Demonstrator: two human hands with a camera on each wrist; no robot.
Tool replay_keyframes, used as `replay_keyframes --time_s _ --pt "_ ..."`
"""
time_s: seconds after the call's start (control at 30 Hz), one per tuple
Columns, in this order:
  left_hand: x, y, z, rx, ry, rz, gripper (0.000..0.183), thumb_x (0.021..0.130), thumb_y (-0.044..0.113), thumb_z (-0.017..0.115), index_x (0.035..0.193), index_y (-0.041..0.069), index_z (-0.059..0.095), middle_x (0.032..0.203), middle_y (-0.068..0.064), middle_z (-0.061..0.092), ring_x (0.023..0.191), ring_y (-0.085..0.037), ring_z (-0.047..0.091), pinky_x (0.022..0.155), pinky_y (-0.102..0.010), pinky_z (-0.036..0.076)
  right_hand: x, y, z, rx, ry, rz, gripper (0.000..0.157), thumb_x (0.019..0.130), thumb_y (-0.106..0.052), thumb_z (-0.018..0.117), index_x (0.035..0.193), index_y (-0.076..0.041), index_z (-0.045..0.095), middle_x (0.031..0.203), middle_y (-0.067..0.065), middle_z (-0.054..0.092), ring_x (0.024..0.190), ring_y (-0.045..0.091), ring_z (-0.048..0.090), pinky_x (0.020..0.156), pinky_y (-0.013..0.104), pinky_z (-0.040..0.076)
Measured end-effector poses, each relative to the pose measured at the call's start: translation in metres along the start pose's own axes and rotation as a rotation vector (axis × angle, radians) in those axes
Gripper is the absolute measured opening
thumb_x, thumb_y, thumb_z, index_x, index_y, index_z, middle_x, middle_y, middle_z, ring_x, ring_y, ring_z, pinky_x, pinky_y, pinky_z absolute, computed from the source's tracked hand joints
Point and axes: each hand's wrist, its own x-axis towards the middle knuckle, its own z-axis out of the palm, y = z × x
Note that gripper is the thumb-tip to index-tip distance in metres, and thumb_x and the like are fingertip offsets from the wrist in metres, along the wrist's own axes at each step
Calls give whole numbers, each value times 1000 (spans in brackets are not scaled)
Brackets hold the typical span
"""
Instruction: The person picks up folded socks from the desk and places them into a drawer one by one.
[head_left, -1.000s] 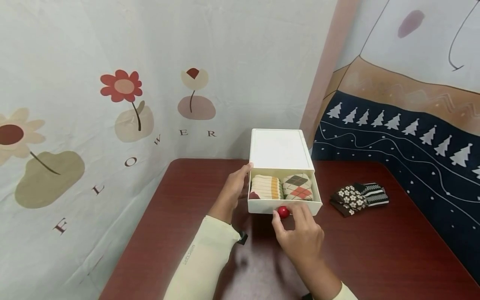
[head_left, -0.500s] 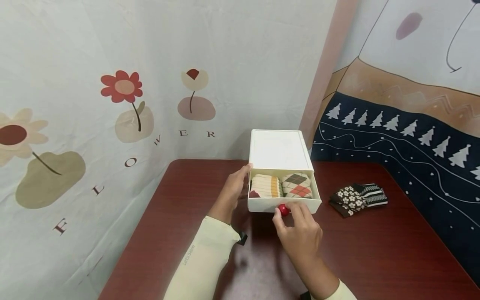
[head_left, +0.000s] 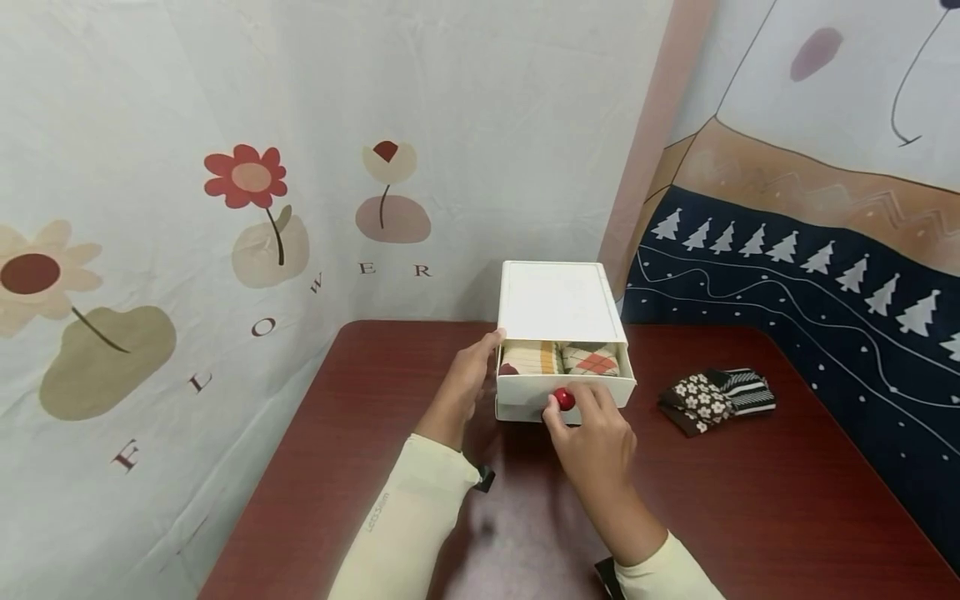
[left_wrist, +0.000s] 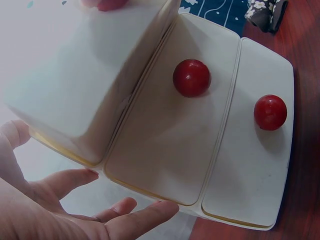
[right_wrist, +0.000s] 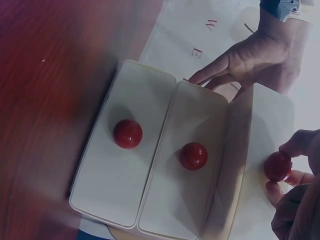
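Observation:
A white drawer cabinet (head_left: 561, 300) stands at the back of the table, its top drawer (head_left: 525, 390) partly pulled out. Inside that drawer lie a cream pair of socks with yellow stripes (head_left: 528, 358) and an argyle pair (head_left: 591, 360). My right hand (head_left: 597, 446) pinches the drawer's round red knob (right_wrist: 277, 166) between thumb and fingers. Against the cabinet's left side rests my left hand (head_left: 467, 379), fingers extended, as the left wrist view also shows. Two lower drawers with red knobs (left_wrist: 192, 78) are closed.
Right of the cabinet, a dark flowered and striped pair of socks (head_left: 717, 400) lies on the reddish-brown table (head_left: 720, 517). A patterned cloth backdrop (head_left: 480, 167) hangs close behind the cabinet and along the left.
The top drawer has slid further into the cabinet, so less of the socks shows. My right hand has moved forward with the knob; the left hand has stayed in place.

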Motion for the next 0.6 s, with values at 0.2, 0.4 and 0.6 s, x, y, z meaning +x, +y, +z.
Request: replay_keyframes --time_s 0.2,0.4,0.6 --pt "-1 2 1 -4 11 -16 69 102 66 59 149 16 67 157 -14 60 134 -35 65 118 -61 49 8 1 5 -14 -37 22 18 88 -18 85 100 -8 77 98 17 74 63 34 71 54 49 60" --pt "-1 2 0 -18 9 -11 66 103 65 59 144 14 70 149 -16 63 125 -31 63 116 -61 50 17 3 11 -21 -78 54 19 91 -19 84 104 -6 79 100 19 75 69 37 75 59 51 63" --pt "-1 2 -1 -25 1 -2 65 103 63 59 143 14 70 150 -14 62 132 -34 62 116 -63 50 25 5 20 -13 -89 72 18 93 -20 83 103 -6 78 99 19 75 71 39 75 58 53 63"
